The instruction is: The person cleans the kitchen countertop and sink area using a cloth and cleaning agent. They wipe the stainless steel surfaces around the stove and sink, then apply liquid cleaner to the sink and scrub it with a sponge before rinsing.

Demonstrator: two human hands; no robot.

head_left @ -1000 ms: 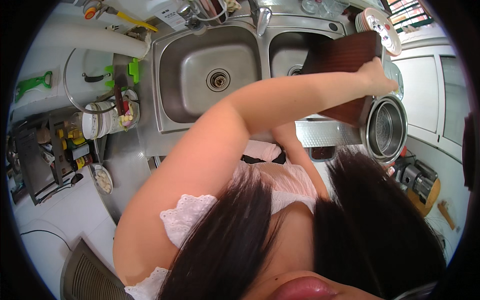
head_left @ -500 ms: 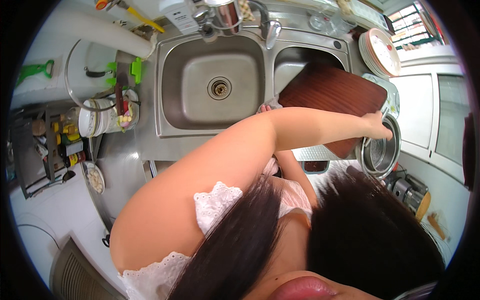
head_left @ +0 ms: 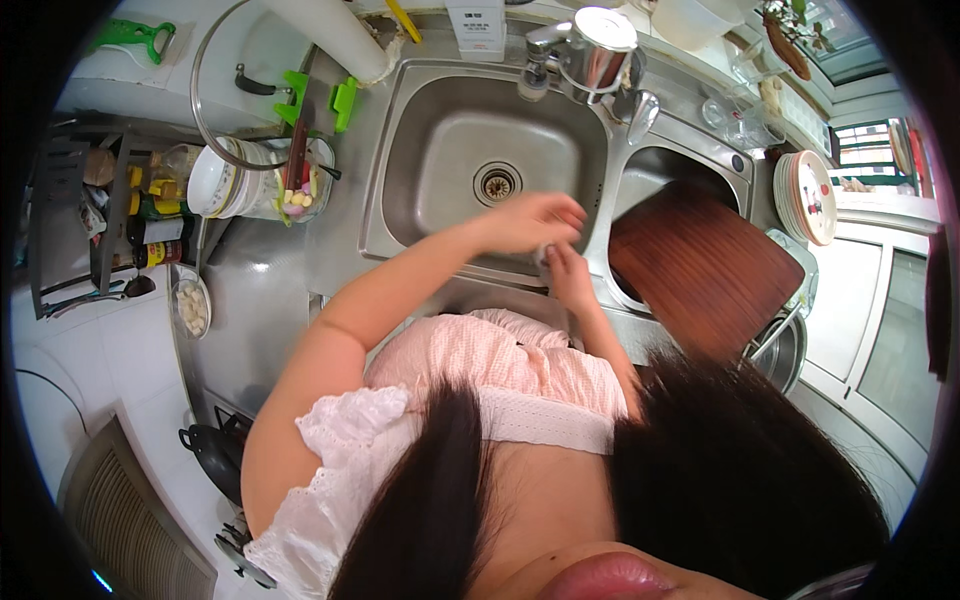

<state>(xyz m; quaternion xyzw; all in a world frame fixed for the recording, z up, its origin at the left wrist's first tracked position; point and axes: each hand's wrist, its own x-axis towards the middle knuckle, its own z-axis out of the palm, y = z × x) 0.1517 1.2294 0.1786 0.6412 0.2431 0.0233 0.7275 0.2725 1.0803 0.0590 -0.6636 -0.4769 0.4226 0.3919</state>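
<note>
My left hand (head_left: pixel 540 222) hovers over the front of the large sink basin, fingers apart and loosely bent, with nothing seen in it. Just below it, my right hand (head_left: pixel 568 275) grips a small pale grey cloth (head_left: pixel 545 258), mostly hidden by the fingers, at the divider's front end. A dark wooden board (head_left: pixel 705 270) lies slanted across the smaller basin, overhanging its right and front edges, near a steel pot (head_left: pixel 785 365).
Steel faucet fittings (head_left: pixel 640 115) stand behind the basins. Stacked plates (head_left: pixel 803 195) are at right. Bowls (head_left: pixel 210 180), a glass lid (head_left: pixel 205 110) and a dish of pale pieces (head_left: pixel 190 305) are at left. A black pan (head_left: pixel 215 455) sits lower left.
My left hand has let go of the board and moved left over the large basin. The board has come down flatter across the small basin. My right hand has come into fuller view.
</note>
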